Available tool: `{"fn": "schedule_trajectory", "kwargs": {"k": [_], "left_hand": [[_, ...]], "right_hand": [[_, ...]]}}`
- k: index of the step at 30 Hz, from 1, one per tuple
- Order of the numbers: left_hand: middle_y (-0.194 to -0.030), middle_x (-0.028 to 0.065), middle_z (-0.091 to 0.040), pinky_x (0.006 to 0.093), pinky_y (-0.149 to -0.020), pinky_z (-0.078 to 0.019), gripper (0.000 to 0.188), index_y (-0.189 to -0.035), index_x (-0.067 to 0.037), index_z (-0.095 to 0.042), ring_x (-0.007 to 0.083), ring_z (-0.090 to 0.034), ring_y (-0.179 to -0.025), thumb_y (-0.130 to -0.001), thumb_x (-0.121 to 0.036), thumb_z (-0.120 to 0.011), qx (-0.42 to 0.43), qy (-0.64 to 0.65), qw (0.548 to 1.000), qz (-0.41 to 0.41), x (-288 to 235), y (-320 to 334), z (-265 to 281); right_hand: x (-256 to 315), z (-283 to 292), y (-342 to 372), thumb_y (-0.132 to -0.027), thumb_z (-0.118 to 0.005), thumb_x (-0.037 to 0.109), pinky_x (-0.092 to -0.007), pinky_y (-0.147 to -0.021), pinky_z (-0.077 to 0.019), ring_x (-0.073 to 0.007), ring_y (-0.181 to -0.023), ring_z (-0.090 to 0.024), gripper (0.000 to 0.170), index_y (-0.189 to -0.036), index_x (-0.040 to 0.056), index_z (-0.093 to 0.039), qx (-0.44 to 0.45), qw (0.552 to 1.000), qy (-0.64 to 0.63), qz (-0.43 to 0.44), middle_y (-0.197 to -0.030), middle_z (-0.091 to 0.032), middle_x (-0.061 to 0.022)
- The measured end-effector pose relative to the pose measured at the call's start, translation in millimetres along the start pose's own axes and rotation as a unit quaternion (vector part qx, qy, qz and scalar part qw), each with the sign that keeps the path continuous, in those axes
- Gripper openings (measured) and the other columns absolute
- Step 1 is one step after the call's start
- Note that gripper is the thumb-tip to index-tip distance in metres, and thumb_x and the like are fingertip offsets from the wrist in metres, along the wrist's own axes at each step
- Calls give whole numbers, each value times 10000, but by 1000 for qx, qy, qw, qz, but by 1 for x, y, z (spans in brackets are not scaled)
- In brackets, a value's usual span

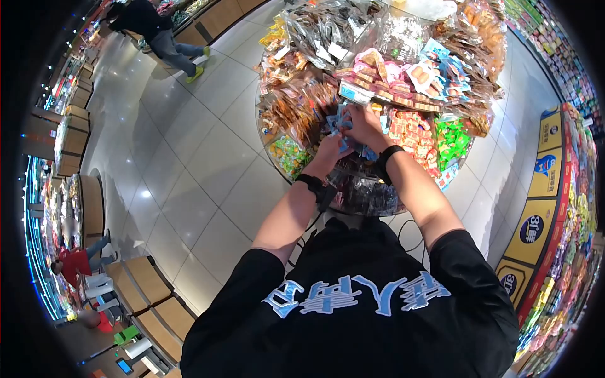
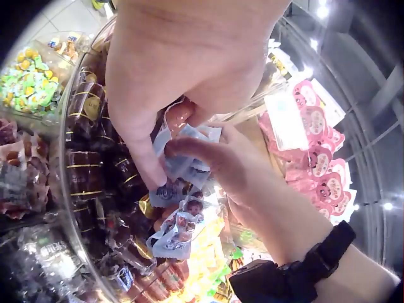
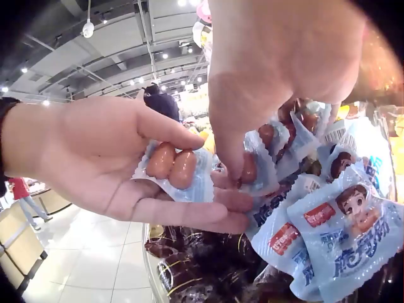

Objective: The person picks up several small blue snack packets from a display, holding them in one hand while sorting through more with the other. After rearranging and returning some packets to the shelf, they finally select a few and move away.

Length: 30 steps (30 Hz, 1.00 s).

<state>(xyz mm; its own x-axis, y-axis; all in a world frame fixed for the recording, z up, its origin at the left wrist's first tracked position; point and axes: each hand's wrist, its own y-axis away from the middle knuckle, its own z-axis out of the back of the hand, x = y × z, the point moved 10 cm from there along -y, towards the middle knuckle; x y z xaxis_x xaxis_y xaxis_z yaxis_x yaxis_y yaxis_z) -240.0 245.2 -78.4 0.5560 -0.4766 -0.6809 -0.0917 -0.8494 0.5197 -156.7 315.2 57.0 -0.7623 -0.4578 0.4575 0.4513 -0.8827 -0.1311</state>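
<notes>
In the right wrist view my left hand (image 3: 95,151) is palm up, holding a small blue-and-clear packet (image 3: 180,170) of two brown sausage-shaped pieces under its thumb. My right hand (image 3: 278,69) reaches down beside it and pinches a similar packet (image 3: 257,167). Several blue packets (image 3: 353,233) with a cartoon figure lie at the right. The left wrist view has my left hand (image 2: 183,63) above my right hand (image 2: 246,170), the two close together over blue packets (image 2: 173,233). From the head view, my left hand (image 1: 328,152) and right hand (image 1: 365,126) meet over the round display.
Dark wrapped sweets (image 2: 85,173) lie behind a clear curved rim in the left wrist view. Pink packets (image 1: 413,79), red ones (image 1: 409,132) and green ones (image 1: 450,138) surround the hands. A person (image 1: 148,31) stands at the upper left; shelves (image 1: 542,189) line the right.
</notes>
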Motion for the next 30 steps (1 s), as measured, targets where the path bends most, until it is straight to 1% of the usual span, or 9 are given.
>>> {"fn": "schedule_trajectory", "kwargs": {"k": [2,5,8,11,17,18,23,28,30], "left_hand": [[-815,44,-442,434,-834,-602,231,-834,-41,-462,203,-575,-782,-1004,-189,-410,10,4,1000,0,-2,0,1],[-793,36,-451,479,-923,-559,246,-783,-67,-457,201,-575,-804,-1007,-160,-419,2,2,1000,11,-14,18,-12],[-822,48,-434,447,-861,-599,250,-802,-46,-432,203,-551,-774,-1005,-191,-423,-6,5,1000,21,-7,12,-6],[-816,51,-433,452,-871,-596,239,-804,-45,-435,207,-551,-778,-1000,-180,-438,25,16,1000,5,-6,10,-3],[-871,75,-483,447,-874,-584,232,-809,-38,-447,254,-602,-912,-998,-172,-447,34,33,999,2,-5,17,-3],[-878,80,-493,448,-877,-580,245,-795,-40,-449,262,-606,-926,-998,-176,-447,28,40,999,10,-6,20,-5],[-956,87,-510,480,-961,-539,402,-635,-65,-441,272,-615,-970,-1013,-199,-430,37,40,999,7,-14,40,-19],[-895,75,-517,490,-955,-531,388,-638,-77,-450,260,-611,-970,-1004,-206,-456,67,58,996,32,-5,38,-24],[-836,57,-515,485,-941,-533,376,-645,-84,-459,247,-617,-944,-998,-211,-471,71,65,994,44,-1,40,-28]], "right_hand": [[3,1,1,-667,-798,274,-433,-796,-475,-300,-987,-596,561,-1162,143,-569,-14,1000,25,3,-1016,-638,-81],[-2,-6,-1,-688,-780,244,-432,-803,-500,-322,-990,-623,614,-1246,137,-547,2,995,-78,-53,-1074,-642,-95],[0,-18,-1,-696,-767,249,-415,-807,-521,-325,-964,-651,681,-1316,125,-513,7,1000,-1,-20,-1094,-665,-116],[1,-13,0,-694,-761,253,-399,-809,-526,-312,-929,-663,671,-1307,111,-528,65,995,-56,-58,-1058,-691,-123],[-27,-4,-2,-697,-748,218,-405,-789,-521,-314,-892,-670,572,-1227,95,-569,-51,991,-112,-58,-995,-704,-131],[-23,2,-1,-689,-748,201,-418,-785,-511,-346,-912,-649,569,-1202,64,-543,-63,988,-134,-45,-1004,-681,-143],[-1,31,26,-698,-729,134,-421,-812,-473,-381,-946,-591,486,-1137,69,-530,-148,987,-62,30,-1024,-613,-157],[26,55,60,-682,-722,57,-433,-778,-438,-361,-873,-564,414,-1049,80,-532,-188,973,-5,130,-931,-574,-136],[31,65,70,-679,-722,55,-445,-775,-439,-375,-877,-555,424,-1057,81,-530,-212,968,-12,131,-930,-571,-142]]}}
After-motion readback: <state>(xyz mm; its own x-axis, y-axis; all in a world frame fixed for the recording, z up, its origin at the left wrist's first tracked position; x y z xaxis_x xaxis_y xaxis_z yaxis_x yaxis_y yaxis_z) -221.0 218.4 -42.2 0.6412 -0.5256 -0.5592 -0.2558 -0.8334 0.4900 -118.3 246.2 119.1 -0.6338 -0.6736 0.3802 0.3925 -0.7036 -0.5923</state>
